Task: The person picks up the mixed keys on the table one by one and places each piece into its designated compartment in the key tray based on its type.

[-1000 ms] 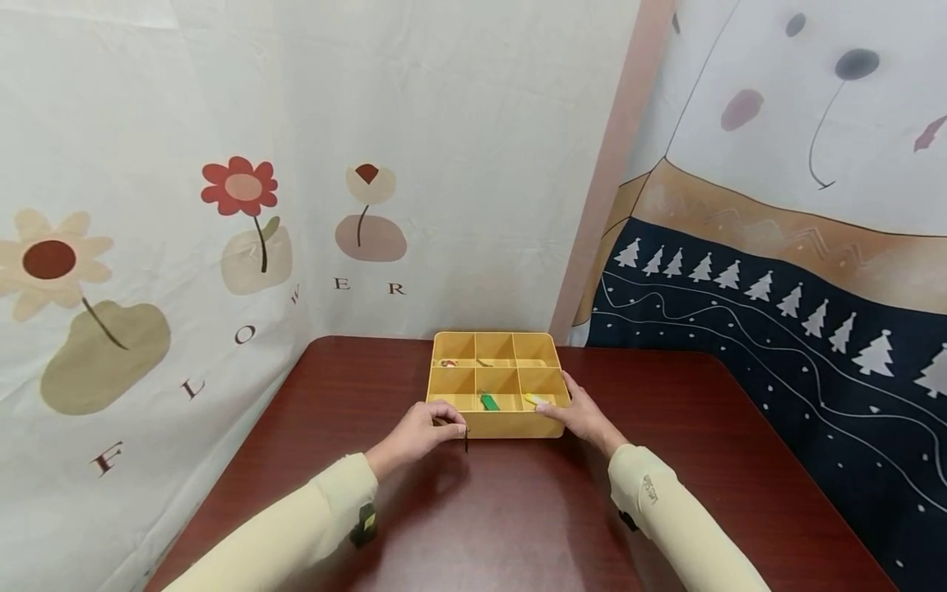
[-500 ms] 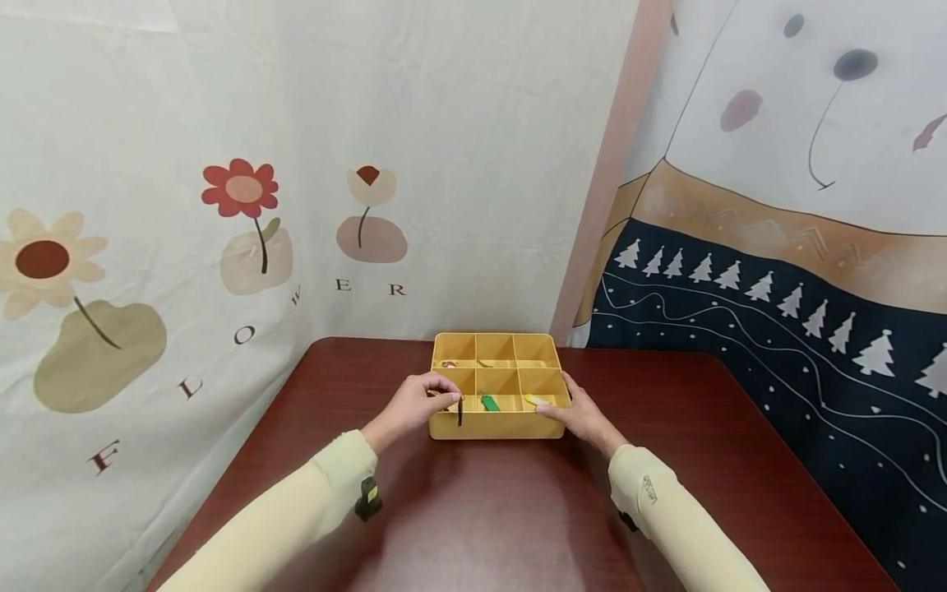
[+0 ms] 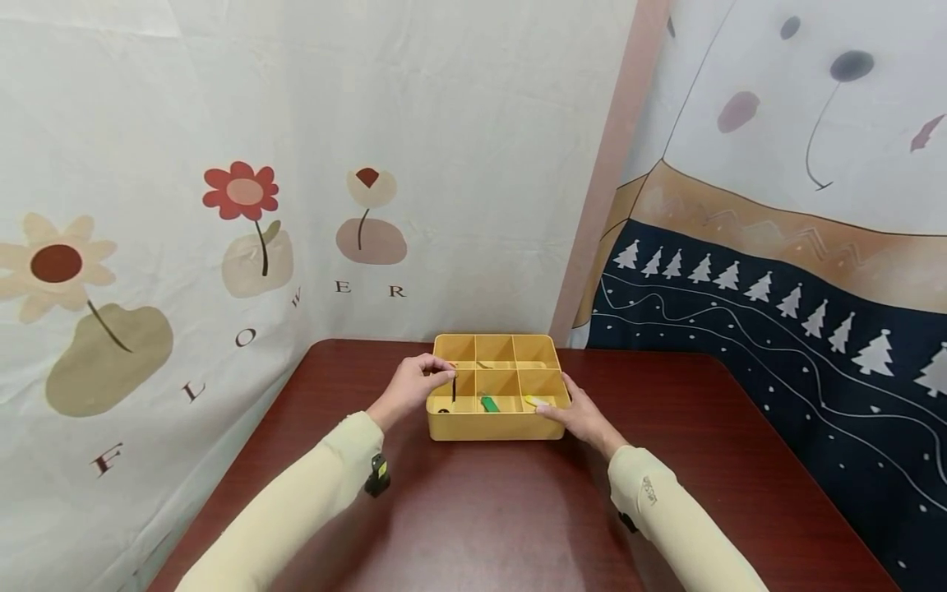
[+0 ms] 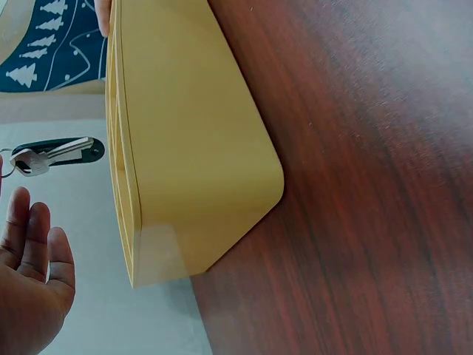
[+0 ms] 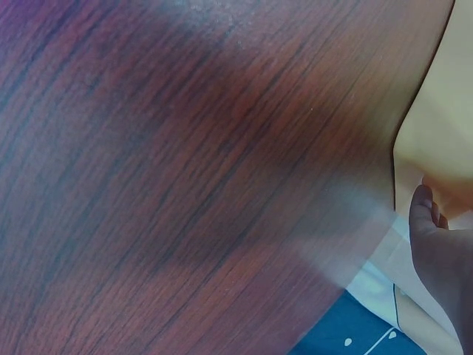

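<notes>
My left hand (image 3: pixel 413 386) is raised over the front left compartment of a yellow divided box (image 3: pixel 496 427). Thumb and fingertips pinch a key ring, from which a silver key with a dark tag (image 4: pixel 58 154) hangs; the other fingers are loosely bent. In the head view this dark strip dangles in front of that compartment. My right hand (image 3: pixel 588 418) grips the box at its right front corner, thumb over the front rim, fingers along the side wall. A green tag (image 3: pixel 489 404) lies in the front middle compartment and a yellow one (image 3: pixel 536 401) beside the right thumb.
A small dark item (image 3: pixel 444 410) shows low in the front left compartment. Something thin and brownish (image 3: pixel 484 365) lies in the back middle one. The box stands near the back edge of a dark red wooden table (image 3: pixel 503 518), with printed curtains behind.
My left hand has risen and moved forward with the hanging key, from in front of the box to over its left compartments. The right hand has kept its grip on the corner.
</notes>
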Motion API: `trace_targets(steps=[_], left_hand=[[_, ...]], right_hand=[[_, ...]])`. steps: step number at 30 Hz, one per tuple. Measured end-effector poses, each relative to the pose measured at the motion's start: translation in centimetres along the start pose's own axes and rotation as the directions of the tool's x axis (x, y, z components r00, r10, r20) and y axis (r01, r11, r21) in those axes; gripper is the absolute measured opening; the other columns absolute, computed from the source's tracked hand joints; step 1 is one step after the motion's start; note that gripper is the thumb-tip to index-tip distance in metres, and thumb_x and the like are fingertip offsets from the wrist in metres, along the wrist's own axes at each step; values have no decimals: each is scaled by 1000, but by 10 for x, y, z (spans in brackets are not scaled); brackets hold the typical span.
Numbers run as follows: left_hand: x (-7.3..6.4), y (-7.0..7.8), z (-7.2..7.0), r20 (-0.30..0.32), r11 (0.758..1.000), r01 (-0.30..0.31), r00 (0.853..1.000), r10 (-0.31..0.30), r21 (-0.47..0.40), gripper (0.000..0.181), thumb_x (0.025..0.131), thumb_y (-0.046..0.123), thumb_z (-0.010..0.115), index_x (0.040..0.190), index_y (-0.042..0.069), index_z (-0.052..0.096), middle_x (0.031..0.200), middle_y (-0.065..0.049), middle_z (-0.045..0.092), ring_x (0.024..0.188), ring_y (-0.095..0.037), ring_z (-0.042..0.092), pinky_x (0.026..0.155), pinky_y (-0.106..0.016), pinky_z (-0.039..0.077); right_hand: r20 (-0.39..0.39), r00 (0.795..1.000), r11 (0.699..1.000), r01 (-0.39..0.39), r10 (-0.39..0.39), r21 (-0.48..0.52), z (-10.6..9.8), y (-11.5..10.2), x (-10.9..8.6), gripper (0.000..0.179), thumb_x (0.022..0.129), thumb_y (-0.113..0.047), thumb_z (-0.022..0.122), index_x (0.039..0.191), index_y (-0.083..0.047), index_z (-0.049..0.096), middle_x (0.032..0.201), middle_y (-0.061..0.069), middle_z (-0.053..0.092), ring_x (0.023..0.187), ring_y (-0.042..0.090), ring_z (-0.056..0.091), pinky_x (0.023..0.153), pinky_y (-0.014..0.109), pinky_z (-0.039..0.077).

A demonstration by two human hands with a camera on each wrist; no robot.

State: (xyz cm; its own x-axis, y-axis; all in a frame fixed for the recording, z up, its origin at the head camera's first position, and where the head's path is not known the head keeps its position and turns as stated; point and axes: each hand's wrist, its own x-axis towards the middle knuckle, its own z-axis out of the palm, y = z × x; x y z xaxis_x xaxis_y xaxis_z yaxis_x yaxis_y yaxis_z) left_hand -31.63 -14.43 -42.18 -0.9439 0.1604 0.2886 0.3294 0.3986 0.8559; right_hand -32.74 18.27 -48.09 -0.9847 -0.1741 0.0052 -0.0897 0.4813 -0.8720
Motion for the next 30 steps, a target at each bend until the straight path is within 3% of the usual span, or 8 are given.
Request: trace_targets(steps=[14, 19, 25, 30], left_hand=[[16, -7, 6, -44, 995, 59, 997, -56, 82, 10, 91, 15, 72, 94, 7, 75, 97, -4, 69, 88, -20, 57, 76, -32, 45], [20, -13, 9, -57, 992, 58, 997, -52, 108, 9, 91, 14, 72, 93, 6, 75, 96, -5, 70, 87, -20, 58, 75, -31, 46], [24, -18, 13, -49, 989, 45, 998, -38, 138, 10, 90, 13, 72, 94, 6, 77, 104, -8, 71, 97, -23, 62, 82, -36, 48], [26, -20, 14, -38, 987, 37, 999, -32, 154, 17, 92, 14, 70, 102, 2, 76, 108, -10, 71, 102, -26, 63, 87, -41, 49]], right_hand=[[10, 1000, 1000, 9, -9, 8, -1, 5, 1, 96, 87, -34, 78, 159, -9, 18, 149, 23, 40, 128, 35, 44, 112, 54, 29], [4, 1000, 1000, -12, 12, 0, -1, 3, 0, 100, 85, -38, 79, 159, -11, 18, 151, 23, 37, 132, 36, 41, 113, 56, 27], [-6, 1000, 999, -5, 5, -31, 0, 3, 1, 94, 88, -28, 77, 159, -8, 18, 152, 28, 33, 136, 40, 35, 112, 58, 26], [-11, 1000, 1000, -5, 5, -15, 0, 3, 2, 92, 89, -25, 76, 159, -9, 18, 151, 26, 35, 133, 38, 40, 112, 55, 28]])
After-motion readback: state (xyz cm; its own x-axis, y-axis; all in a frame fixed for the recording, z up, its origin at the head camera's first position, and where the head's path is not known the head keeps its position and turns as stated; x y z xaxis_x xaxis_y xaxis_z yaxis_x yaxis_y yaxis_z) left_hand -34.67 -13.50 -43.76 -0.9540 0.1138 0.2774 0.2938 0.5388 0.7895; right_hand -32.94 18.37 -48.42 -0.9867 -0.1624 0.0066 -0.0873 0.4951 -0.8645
